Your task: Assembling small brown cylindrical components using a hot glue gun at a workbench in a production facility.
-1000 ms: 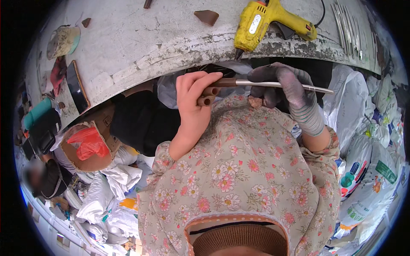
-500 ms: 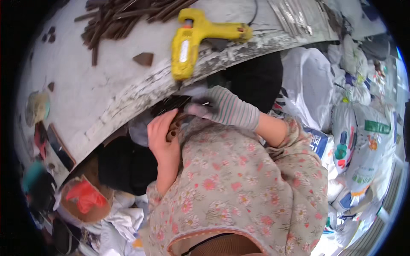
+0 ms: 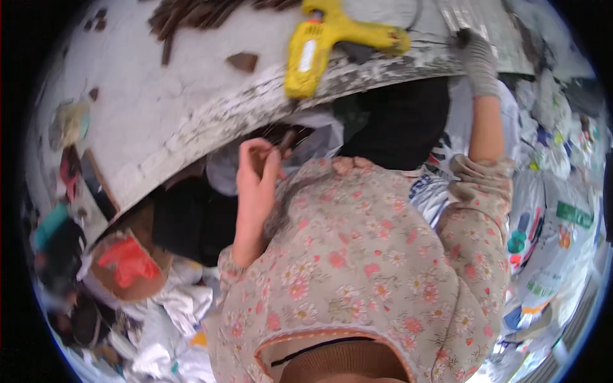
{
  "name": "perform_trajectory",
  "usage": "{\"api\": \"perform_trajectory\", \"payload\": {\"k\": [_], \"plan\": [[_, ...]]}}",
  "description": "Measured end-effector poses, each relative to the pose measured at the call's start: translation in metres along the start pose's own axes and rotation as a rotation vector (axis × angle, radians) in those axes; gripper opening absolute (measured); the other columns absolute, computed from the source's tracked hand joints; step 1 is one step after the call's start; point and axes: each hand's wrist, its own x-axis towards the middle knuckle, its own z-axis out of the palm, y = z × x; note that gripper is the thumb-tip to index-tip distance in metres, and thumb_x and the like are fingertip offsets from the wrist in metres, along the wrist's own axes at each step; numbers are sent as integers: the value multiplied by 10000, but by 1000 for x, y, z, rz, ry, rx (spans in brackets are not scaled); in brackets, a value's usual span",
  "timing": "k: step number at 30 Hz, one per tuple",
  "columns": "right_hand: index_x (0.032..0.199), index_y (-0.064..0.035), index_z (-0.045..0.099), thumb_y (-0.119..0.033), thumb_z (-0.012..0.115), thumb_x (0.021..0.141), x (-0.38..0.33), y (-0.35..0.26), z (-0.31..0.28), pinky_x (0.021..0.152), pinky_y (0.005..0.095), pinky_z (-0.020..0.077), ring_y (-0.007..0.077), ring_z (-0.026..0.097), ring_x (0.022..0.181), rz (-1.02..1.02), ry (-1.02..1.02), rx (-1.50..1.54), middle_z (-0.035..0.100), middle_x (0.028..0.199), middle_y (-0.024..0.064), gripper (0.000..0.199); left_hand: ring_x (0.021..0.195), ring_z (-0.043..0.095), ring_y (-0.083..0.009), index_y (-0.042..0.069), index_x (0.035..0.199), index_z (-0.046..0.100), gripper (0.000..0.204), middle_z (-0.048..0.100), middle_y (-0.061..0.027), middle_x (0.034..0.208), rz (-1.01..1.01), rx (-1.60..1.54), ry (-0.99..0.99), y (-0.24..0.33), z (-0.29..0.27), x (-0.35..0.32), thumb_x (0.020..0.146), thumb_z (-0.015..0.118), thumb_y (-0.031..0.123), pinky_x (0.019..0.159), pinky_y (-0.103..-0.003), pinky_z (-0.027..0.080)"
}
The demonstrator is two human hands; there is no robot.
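Note:
My left hand (image 3: pixel 257 172) is bare and closed, its thumb and fingers pinched on a short brown stick (image 3: pixel 289 138) in front of my lap. Below it hangs an open grey-white plastic bag (image 3: pixel 329 131) with dark brown pieces inside. My right hand (image 3: pixel 480 64), in a grey striped glove with dark fingertips, reaches to the table's right edge. Its fingertips are at the clear glue sticks (image 3: pixel 454 16), too blurred to show whether they grip one. The yellow glue gun (image 3: pixel 306 60) lies on the table between my hands, nozzle toward me.
Brown sticks (image 3: pixel 198 16) are heaped at the far side of the worn white table (image 3: pixel 159 102). A brown wedge (image 3: pixel 242 62) lies nearer. On the left stands a carton (image 3: pixel 108 274) holding a red bag (image 3: pixel 131 262). Filled plastic bags (image 3: pixel 543 217) crowd the right.
My right hand has left my left hand and moved far right and forward to the clear glue sticks. My left hand remains over the lap, and the bag below is more exposed. The view has shifted.

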Motion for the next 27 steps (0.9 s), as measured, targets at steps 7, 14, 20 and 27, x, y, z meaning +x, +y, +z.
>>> {"api": "perform_trajectory", "payload": {"k": [7, 14, 20, 27], "plan": [[1036, -131, 610, -453, 540, 767, 33, 14, 4, 789, 380, 450, 293, 588, 930, 2, -316, -160, 630, 970, 126, 425, 583, 454, -58, -17, 1090, 495, 250, 563, -53, 789, -90, -71, 42, -3, 2, 0, 886, 476, 126, 502, -194, 355], [989, -56, 612, -330, 634, 780, -68, -69, -61, 630, 261, 461, 179, 598, 734, -183, -50, 1161, 640, 846, 81, 345, 623, 533, -101, -40, 1156, 464, 323, 566, -88, 792, -101, -129, -58, -2, 4, 0, 892, 487, 146, 540, -227, 431], [1179, -49, 483, -258, 682, 749, -100, -156, -78, 744, 318, 472, 267, 597, 857, -600, 104, 572, 596, 996, 112, 517, 600, 567, -128, -49, 1126, 459, 301, 593, -121, 793, -111, -89, -101, -3, 8, 8, 898, 476, 147, 525, -239, 449], [1165, 18, 439, -360, 633, 736, -96, -165, -90, 678, 375, 472, 323, 573, 829, -472, -97, 79, 510, 1065, 199, 604, 575, 566, -130, -68, 1109, 450, 301, 596, -123, 783, -138, -132, -99, 7, 16, 15, 898, 481, 145, 509, -230, 441]]}}
